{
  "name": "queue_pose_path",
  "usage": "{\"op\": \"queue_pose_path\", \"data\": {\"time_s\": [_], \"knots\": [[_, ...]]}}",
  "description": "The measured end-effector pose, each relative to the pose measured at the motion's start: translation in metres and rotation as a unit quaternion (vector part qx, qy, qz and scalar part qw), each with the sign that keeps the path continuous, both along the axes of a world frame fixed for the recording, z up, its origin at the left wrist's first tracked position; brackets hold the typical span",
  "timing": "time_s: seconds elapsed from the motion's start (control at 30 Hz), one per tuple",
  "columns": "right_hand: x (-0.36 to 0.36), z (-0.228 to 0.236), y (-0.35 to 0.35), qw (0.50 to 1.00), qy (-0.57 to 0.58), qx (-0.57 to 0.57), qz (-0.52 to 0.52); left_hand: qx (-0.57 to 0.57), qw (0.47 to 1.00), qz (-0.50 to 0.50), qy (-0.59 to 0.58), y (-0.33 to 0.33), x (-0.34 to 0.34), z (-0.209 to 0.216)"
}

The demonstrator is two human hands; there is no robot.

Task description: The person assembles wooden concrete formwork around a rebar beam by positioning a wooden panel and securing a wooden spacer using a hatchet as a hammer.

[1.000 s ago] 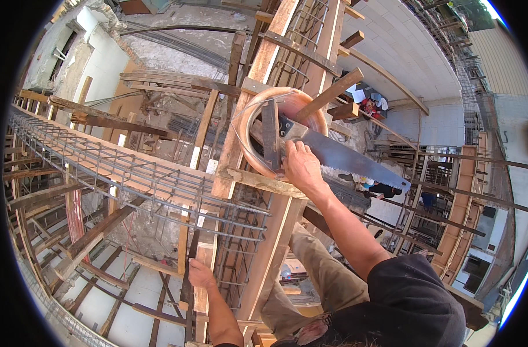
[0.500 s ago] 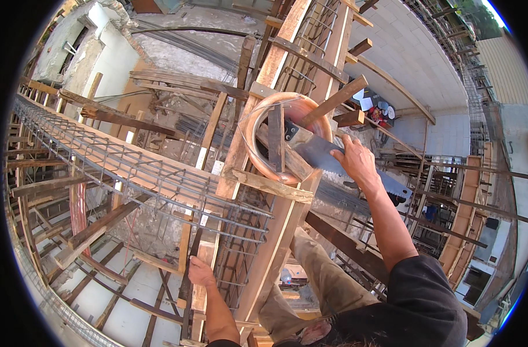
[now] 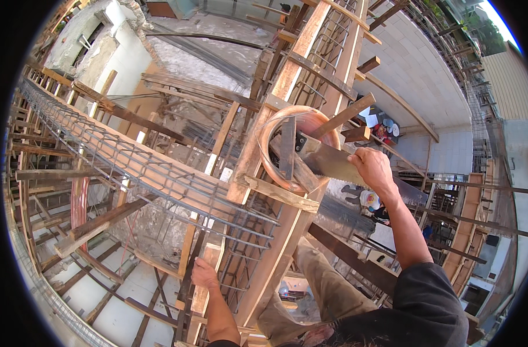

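Right hand (image 3: 374,169) on a saw (image 3: 332,162), left hand (image 3: 206,274) on a board (image 3: 214,253).
Small pale tags (image 3: 225,174) were stuck on the timber, their writing too small to read. The saw's handle end sat in a round bucket (image 3: 313,120), its blade jutting out rightward; the right fingers grasped the blade's upper edge partway along. The left fingers were curled over the board's edge. Wood scraps (image 3: 287,148) and a slanting stick (image 3: 346,115) crowded the bucket beside the handle. A steel bar cage (image 3: 154,165) stretched away leftward, and a person (image 3: 369,199) showed far below the blade.
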State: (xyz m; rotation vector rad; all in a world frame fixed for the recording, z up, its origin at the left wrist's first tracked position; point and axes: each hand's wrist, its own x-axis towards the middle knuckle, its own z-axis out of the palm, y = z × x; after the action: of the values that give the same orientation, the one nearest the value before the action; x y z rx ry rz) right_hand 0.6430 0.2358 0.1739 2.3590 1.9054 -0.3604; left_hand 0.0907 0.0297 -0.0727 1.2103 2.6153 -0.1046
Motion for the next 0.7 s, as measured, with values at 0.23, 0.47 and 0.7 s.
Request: {"op": "queue_pose_path", "data": {"time_s": [0.23,0.47,0.7], "knots": [[-0.006,0.046,-0.001,0.993,-0.088,0.052,0.064,-0.019,1.000,0.003,0.004,-0.002,-0.005,-0.008],[0.023,0.061,-0.009,0.970,-0.142,0.154,0.121,-0.017,1.000,0.005,-0.007,0.001,0.002,0.000],[0.091,0.072,-0.049,0.969,0.101,0.164,-0.155,-0.004,1.000,-0.003,0.000,-0.002,-0.002,-0.002]]}}
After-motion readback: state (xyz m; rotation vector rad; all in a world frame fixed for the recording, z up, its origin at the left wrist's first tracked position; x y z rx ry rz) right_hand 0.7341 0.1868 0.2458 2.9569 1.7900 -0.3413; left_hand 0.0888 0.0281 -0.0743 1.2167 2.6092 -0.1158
